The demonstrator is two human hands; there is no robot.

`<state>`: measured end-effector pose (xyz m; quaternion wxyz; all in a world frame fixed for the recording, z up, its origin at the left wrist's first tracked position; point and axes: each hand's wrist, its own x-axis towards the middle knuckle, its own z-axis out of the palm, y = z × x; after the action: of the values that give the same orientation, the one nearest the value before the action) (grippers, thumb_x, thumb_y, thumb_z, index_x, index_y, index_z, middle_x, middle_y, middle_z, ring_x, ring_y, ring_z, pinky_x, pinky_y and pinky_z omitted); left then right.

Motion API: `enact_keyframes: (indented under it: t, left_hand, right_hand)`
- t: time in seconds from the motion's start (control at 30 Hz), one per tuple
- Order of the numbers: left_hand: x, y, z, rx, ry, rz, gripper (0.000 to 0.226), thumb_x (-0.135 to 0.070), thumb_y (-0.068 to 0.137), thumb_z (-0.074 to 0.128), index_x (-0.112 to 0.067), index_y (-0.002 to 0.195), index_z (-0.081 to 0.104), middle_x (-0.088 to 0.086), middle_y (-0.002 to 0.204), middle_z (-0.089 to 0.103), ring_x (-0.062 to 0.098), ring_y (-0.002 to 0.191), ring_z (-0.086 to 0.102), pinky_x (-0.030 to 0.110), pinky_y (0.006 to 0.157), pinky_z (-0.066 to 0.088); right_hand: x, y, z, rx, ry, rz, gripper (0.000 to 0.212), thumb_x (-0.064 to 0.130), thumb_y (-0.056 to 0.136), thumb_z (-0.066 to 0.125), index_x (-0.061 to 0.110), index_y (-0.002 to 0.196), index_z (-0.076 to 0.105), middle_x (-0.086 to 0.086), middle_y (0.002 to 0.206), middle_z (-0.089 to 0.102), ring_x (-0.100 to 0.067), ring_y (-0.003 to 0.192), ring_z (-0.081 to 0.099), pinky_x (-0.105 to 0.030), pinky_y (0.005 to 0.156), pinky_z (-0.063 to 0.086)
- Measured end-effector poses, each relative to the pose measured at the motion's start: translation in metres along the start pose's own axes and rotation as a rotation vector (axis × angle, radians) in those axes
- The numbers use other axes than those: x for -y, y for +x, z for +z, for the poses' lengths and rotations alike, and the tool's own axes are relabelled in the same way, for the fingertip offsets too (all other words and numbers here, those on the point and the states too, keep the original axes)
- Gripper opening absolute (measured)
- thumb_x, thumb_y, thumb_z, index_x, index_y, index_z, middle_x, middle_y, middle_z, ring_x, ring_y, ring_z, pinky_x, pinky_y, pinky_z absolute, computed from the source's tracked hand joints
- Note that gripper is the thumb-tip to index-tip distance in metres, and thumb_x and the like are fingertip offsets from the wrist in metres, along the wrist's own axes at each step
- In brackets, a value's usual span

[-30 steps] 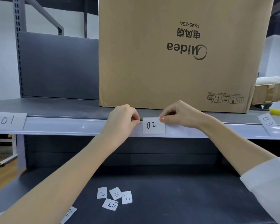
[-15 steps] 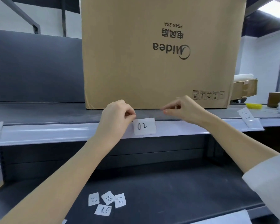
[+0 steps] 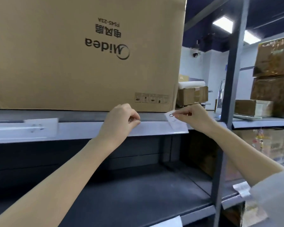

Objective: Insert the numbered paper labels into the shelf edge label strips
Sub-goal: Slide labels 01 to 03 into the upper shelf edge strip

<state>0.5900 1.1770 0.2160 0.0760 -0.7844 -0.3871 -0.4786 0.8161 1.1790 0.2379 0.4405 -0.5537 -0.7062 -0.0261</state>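
Your left hand (image 3: 120,119) is sitting on the top edge of the label strip (image 3: 154,128) at about 12 o'clock of the view centre, fingers (image 3: 134,119) curled together and pinching at the strip's upper lip; can't tell if there is anything between them beyond the strip itself.

Your right hand (image 3: 194,116) is at 2 o'clock, thumb and forefinger clamped on the top corner of a paper label (image 3: 174,121). That label is sitting tilted, its lower part behind the clear strip near the strip's right end, its upper corner sticking up above the shelf edge. One handwritten "0" is showing; the second digit is too blurred to read.

Another label (image 3: 40,126) is seated in the strip at 9 o'clock, well apart from your left hand. Its number is motion-smeared, unreadable.

The big cardboard box (image 3: 88,53) is standing on the upper shelf (image 3: 72,115) directly behind both hands, print upside down, "Midea" legible. Its front lower edge is running just behind your knuckles.

The grey upright post (image 3: 231,95) is standing just right of your right hand, at 3 o'clock. The lower shelf (image 3: 129,194) is lying dark grey at 6 o'clock, with a white paper corner (image 3: 169,222) showing at its front edge. Smaller cartons (image 3: 193,95) are stacking up past the post at 2 to 3 o'clock.
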Motion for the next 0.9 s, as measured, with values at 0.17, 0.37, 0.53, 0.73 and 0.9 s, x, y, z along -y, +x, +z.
enact_keyframes:
  t: [0.17,0.37,0.53,0.73,0.9]
  left_hand:
    - [-0.015,0.009,0.044,-0.008,0.115,-0.052,0.025,-0.016,0.087,0.059,-0.011,0.111,0.065,0.001,0.097,0.055,0.015,0.098,0.047,0.018,0.080,0.030]
    - [-0.015,0.016,0.051,0.051,0.216,-0.104,0.017,-0.014,0.087,0.059,-0.006,0.097,0.071,0.006,0.087,0.054,0.019,0.088,0.044,0.023,0.075,0.032]
    - [-0.011,0.015,0.050,0.048,0.250,-0.043,0.016,-0.012,0.086,0.060,-0.005,0.094,0.072,0.007,0.085,0.058,0.020,0.085,0.046,0.023,0.072,0.031]
    - [-0.012,0.015,0.049,0.041,0.239,-0.002,0.017,-0.009,0.084,0.062,-0.007,0.099,0.071,0.007,0.090,0.060,0.016,0.085,0.044,0.022,0.074,0.031]
    - [-0.012,0.018,0.048,0.064,0.224,-0.013,0.023,-0.010,0.085,0.062,-0.011,0.107,0.068,0.003,0.090,0.056,0.017,0.088,0.045,0.020,0.074,0.029]
  right_hand:
    - [-0.063,0.020,-0.020,-0.033,0.075,0.012,0.022,0.012,0.088,0.059,-0.003,0.100,0.070,-0.016,0.094,0.071,-0.003,0.065,0.050,-0.002,0.053,0.037]
    - [-0.073,0.036,-0.014,0.112,0.089,-0.015,0.021,0.015,0.087,0.060,0.003,0.099,0.072,-0.004,0.068,0.065,0.002,0.046,0.048,-0.006,0.044,0.036]
    - [-0.067,0.045,-0.002,0.208,0.092,-0.029,0.019,0.016,0.086,0.062,0.006,0.097,0.074,-0.006,0.082,0.070,-0.013,0.066,0.055,-0.017,0.058,0.037]
    - [-0.058,0.049,0.005,0.190,0.141,-0.064,0.013,0.007,0.083,0.063,0.000,0.089,0.072,0.002,0.071,0.062,-0.007,0.066,0.053,-0.020,0.068,0.041]
    - [-0.046,0.055,0.007,0.282,0.076,-0.127,0.014,0.005,0.085,0.060,-0.001,0.091,0.070,0.007,0.064,0.056,-0.006,0.058,0.047,-0.015,0.058,0.039]
